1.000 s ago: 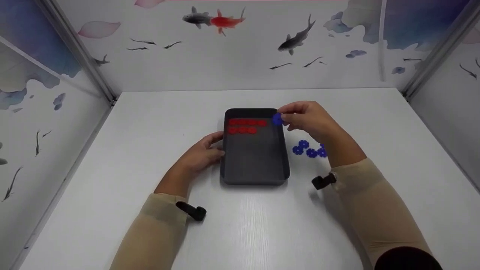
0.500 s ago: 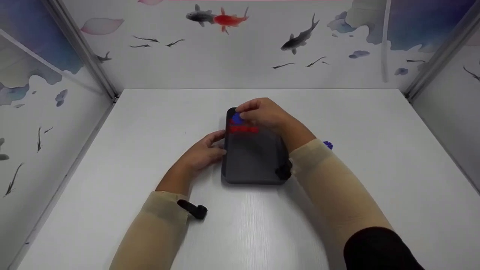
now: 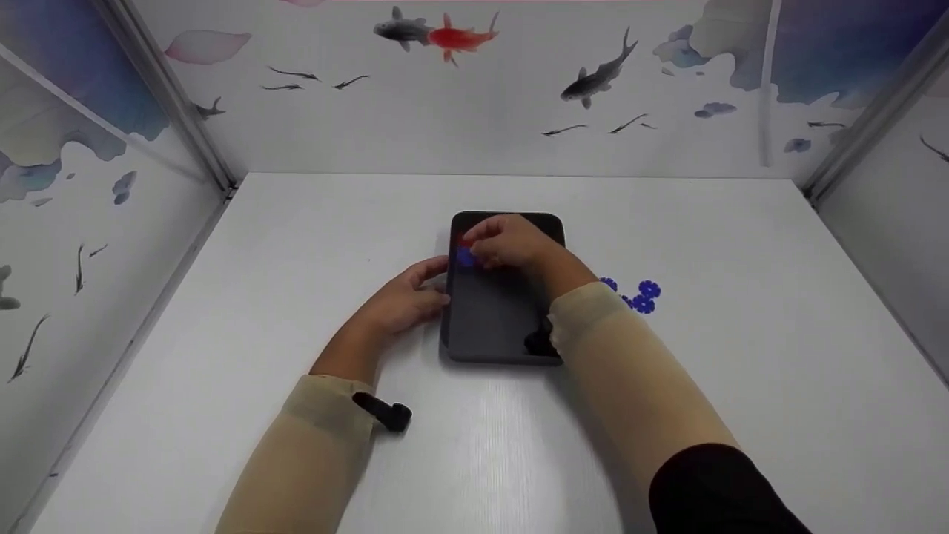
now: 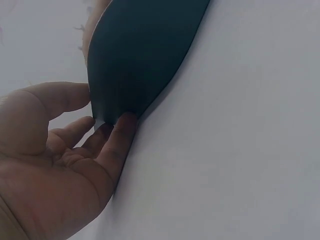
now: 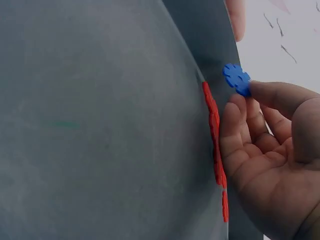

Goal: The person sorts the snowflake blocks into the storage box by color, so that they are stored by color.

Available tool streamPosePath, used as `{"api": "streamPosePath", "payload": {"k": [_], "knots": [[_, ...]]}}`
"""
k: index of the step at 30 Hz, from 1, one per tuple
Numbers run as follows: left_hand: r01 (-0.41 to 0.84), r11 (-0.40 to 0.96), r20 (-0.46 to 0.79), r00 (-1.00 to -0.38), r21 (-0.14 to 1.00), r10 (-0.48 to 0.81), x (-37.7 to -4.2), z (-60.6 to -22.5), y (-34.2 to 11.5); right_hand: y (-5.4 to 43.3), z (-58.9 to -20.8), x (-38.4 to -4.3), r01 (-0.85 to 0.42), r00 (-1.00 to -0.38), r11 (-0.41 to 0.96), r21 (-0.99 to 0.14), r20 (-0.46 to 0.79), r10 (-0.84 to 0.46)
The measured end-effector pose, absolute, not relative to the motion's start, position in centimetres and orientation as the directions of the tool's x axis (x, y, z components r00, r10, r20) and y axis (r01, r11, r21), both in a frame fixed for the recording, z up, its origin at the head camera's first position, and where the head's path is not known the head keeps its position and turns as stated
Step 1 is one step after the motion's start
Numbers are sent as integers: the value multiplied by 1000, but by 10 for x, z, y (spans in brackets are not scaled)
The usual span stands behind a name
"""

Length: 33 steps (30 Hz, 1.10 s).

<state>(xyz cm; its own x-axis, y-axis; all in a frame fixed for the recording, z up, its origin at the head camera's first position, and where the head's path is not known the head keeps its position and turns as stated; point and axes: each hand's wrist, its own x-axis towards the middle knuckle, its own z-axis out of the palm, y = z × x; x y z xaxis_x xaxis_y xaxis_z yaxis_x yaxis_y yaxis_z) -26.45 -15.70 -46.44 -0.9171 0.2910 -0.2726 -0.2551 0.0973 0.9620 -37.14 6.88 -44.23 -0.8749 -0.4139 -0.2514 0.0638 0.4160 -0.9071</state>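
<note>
My right hand (image 3: 511, 243) is over the far left part of a dark grey tray (image 3: 489, 315). Between thumb and fingertips it pinches a blue notched plastic disc (image 5: 236, 78), tilted near the tray's wall in the right wrist view. Red discs (image 5: 215, 135) of the same kind lie in a line on the tray floor beside the fingers; in the head view the hand hides most of them. My left hand (image 3: 404, 302) touches the tray's left side, its fingertips against the outer wall (image 4: 140, 55) in the left wrist view.
Several loose blue discs (image 3: 644, 297) lie on the white table (image 3: 474, 437) right of the tray, partly hidden by the right forearm. Panels painted with fish (image 3: 600, 74) enclose the table at the back and sides.
My right hand has carried the blue disc from the tray's right rim leftward across it, then a little nearer and lower over the red discs. The left hand has stayed at the tray's side.
</note>
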Motion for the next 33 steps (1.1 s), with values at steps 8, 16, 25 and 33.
{"api": "streamPosePath", "payload": {"k": [8, 16, 25, 33], "knots": [[-246, 128, -274, -911, 961, 307, -266, -463, -161, 66, -446, -371, 41, -847, 496, -867, -293, -443], [-244, 131, -272, -916, 961, 294, -266, -462, -162, 64, -443, -373, 58, -842, 524, -850, -324, -431], [-239, 144, -272, -918, 960, 290, -265, -461, -162, 65, -437, -369, 39, -850, 547, -836, -316, -421], [-234, 137, -265, -919, 962, 293, -265, -464, -160, 73, -407, -360, -17, -859, 430, -903, -207, -468]]}}
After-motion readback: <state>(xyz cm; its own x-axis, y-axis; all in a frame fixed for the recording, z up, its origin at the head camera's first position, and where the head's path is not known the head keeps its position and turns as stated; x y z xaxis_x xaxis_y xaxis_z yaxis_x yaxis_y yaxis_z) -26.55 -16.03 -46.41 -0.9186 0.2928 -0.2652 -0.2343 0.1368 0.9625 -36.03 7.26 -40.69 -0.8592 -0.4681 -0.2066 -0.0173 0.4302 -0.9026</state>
